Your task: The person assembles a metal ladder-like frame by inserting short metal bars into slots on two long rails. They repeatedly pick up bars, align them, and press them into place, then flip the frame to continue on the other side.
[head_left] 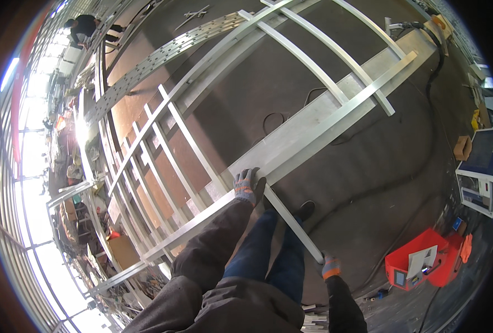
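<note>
Metal bar: slanting between frame rail and right hand, whose fingers grasp its near end. Left hand: laid over the rail, beside the bar's far end; cannot tell whether its fingers clench.

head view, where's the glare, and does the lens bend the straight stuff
Head view: tall white windows at the left are blown out; head view: slim silvery metal bars at the top bow visibly, and black surrounds the round image; head view: soft shadows fall across the grey-brown floor.
</note>
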Demonstrator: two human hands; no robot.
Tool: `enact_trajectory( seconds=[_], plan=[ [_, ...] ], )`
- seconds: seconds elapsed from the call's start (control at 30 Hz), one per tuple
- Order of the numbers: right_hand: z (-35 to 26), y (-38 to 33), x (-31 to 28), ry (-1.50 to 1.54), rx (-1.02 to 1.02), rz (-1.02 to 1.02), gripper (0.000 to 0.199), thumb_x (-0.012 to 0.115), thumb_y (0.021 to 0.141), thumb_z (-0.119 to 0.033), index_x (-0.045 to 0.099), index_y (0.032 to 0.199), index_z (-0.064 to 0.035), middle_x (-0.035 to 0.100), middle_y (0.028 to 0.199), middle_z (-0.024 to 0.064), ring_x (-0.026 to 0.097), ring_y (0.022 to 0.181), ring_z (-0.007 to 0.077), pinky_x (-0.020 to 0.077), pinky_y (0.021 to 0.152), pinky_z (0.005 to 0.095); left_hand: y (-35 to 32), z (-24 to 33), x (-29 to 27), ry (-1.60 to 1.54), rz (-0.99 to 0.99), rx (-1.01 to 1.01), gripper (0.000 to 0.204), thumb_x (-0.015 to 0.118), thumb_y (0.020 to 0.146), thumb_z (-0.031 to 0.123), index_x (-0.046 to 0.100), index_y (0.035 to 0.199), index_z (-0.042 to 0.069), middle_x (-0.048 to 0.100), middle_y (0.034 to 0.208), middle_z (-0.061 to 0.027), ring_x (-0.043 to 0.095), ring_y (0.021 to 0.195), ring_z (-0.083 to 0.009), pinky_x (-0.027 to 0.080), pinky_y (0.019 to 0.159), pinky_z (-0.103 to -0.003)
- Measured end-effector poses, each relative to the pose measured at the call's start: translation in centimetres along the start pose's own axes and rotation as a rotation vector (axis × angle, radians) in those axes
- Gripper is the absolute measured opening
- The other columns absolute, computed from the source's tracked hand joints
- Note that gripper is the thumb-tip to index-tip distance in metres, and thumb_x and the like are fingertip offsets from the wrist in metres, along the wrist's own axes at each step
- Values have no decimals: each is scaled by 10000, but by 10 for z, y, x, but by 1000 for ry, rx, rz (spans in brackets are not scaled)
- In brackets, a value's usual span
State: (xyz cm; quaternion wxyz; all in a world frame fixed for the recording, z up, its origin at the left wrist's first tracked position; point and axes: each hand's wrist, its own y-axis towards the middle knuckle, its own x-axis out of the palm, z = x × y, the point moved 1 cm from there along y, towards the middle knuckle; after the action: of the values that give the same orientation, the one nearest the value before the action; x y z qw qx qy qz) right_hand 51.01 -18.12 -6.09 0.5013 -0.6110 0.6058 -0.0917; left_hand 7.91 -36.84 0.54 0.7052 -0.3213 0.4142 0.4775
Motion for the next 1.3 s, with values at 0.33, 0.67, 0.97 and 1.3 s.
enact_trajectory(
  seconds=[0.33, 0.67, 0.97, 1.3],
  plan=[
    [-18, -22, -6, -94, -61, 250, 387, 683, 882, -264, 657, 1244, -131, 726, 1004, 189, 671, 866, 393, 518, 811, 517, 2, 2, -3, -41, -41, -45, 399, 669, 857, 249, 618, 1232, 126, 603, 1199, -153, 541, 1138, -397, 446, 969, -487],
    [-73, 15, -31, -52, -59, 138, 377, 679, 880, -315, 661, 1201, -118, 739, 952, 172, 698, 900, 409, 550, 836, 481, 0, -12, 6, -167, 48, -59, 627, 627, 888, 143, 419, 1478, 104, 404, 1493, -272, 452, 1325, -479, 422, 1079, -507],
    [-176, 73, -20, -41, -18, 96, 483, 704, 868, -280, 619, 1305, -91, 724, 1099, 177, 661, 1060, 387, 517, 934, 473, 1, -4, 5, -66, 18, -70, 609, 678, 865, 158, 496, 1445, 204, 373, 1513, -297, 460, 1313, -503, 466, 1046, -515],
    [-237, 141, -24, -117, -53, -10, 548, 613, 875, -95, 503, 1408, -35, 664, 1222, 228, 615, 1168, 395, 486, 1002, 440, 1, -11, 13, -116, -286, -351, 584, 651, 886, 441, 513, 1444, 340, 278, 1578, -273, 353, 1419, -471, 346, 1139, -553]
  ],
)
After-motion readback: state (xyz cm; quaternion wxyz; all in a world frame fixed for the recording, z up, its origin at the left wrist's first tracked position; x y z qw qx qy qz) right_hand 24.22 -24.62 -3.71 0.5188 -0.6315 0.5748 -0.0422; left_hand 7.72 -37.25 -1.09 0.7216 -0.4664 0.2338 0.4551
